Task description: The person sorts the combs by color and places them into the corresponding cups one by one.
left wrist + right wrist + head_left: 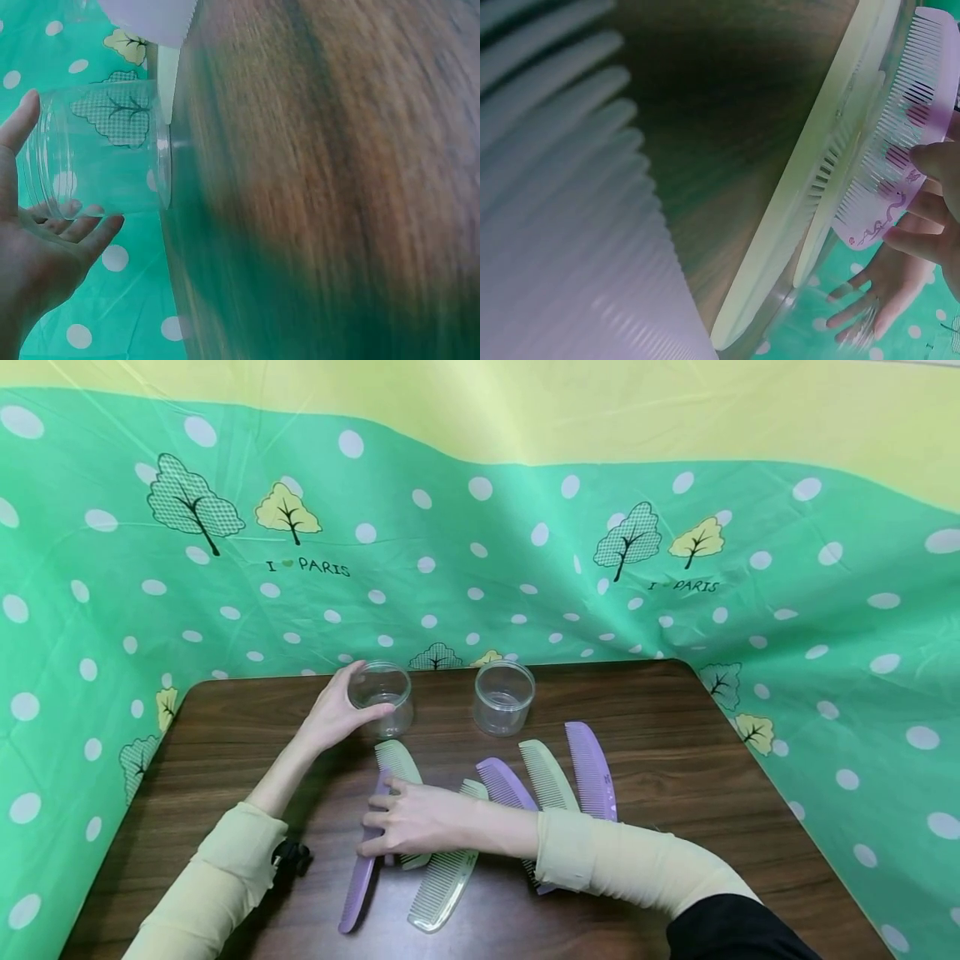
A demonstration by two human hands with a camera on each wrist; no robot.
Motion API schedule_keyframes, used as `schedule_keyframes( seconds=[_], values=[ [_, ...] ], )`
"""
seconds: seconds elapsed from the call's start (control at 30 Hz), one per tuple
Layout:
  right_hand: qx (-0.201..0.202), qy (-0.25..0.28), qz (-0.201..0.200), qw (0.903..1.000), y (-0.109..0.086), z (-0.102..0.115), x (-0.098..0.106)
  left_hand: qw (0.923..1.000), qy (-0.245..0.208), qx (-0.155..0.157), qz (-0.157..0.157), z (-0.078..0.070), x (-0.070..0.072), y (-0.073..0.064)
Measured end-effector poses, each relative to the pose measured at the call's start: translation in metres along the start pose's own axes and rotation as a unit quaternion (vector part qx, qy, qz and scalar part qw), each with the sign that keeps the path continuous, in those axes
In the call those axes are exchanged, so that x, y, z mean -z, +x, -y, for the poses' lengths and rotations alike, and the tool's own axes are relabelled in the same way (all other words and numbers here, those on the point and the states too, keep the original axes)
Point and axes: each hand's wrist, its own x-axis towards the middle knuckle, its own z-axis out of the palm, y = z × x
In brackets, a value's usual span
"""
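Observation:
My left hand (330, 714) spans a clear round jar (387, 725) at the back left of the table, thumb on one side and fingers on the other. The jar stands upright with nothing visible inside. With thumb and fingers, my right hand (427, 820) grips a purple comb (356, 897); its teeth show in the right wrist view, where the same comb (928, 82) is at the right edge. Just beyond lies a green comb (397, 760), partly hidden by my hand. Another green comb (441, 897) lies under my right wrist.
A second clear jar (504, 706) stands to the right of the first. Right of centre lie a purple comb (504, 783), a green comb (547, 777) and another purple comb (591, 768), partly covered by my right forearm. A green dotted cloth (450, 552) hangs behind the wooden table (675, 760).

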Motion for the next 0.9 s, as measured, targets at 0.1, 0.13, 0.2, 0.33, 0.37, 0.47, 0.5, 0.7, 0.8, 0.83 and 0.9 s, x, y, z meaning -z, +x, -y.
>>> schedule_keyframes(
  seconds=[0.1, 0.13, 0.2, 0.33, 0.37, 0.47, 0.5, 0.7, 0.8, 0.83, 0.9],
  values=[
    [-0.013, 0.011, -0.011, 0.9998, -0.005, -0.001, 0.003, 1.0000, -0.001, 0.005, -0.003, 0.001, 0.003, -0.003],
    [-0.017, 0.014, -0.017, 0.9996, -0.006, -0.002, 0.004, 1.0000, 0.000, 0.006, -0.005, 0.002, 0.004, -0.003],
    [-0.025, 0.019, -0.030, 0.9991, -0.010, -0.004, 0.007, 0.9999, 0.002, 0.009, -0.009, 0.004, 0.006, -0.005],
    [-0.040, 0.043, -0.051, 0.9970, -0.019, -0.009, 0.012, 0.9998, 0.008, 0.012, -0.016, 0.008, 0.009, -0.008],
    [-0.045, 0.054, -0.056, 0.9960, -0.021, -0.010, 0.013, 0.9997, 0.009, 0.012, -0.017, 0.009, 0.009, -0.008],
    [-0.058, 0.091, -0.077, 0.9912, -0.028, -0.016, 0.015, 0.9996, 0.011, 0.016, -0.019, 0.011, 0.011, -0.011],
    [-0.063, 0.104, -0.089, 0.9886, -0.030, -0.018, 0.016, 0.9996, 0.011, 0.018, -0.018, 0.011, 0.011, -0.013],
    [-0.095, 0.199, -0.168, 0.9609, -0.042, -0.036, 0.023, 0.9995, 0.011, 0.024, -0.020, 0.008, 0.012, -0.021],
    [-0.118, 0.249, -0.194, 0.9415, -0.048, -0.047, 0.028, 0.9994, 0.011, 0.026, -0.019, 0.006, 0.010, -0.024],
    [-0.126, 0.268, -0.201, 0.9337, -0.050, -0.051, 0.029, 0.9994, 0.011, 0.026, -0.018, 0.006, 0.010, -0.025],
    [-0.142, 0.306, -0.212, 0.9174, -0.054, -0.058, 0.032, 0.9995, 0.010, 0.025, -0.017, 0.006, 0.008, -0.027]
  ],
)
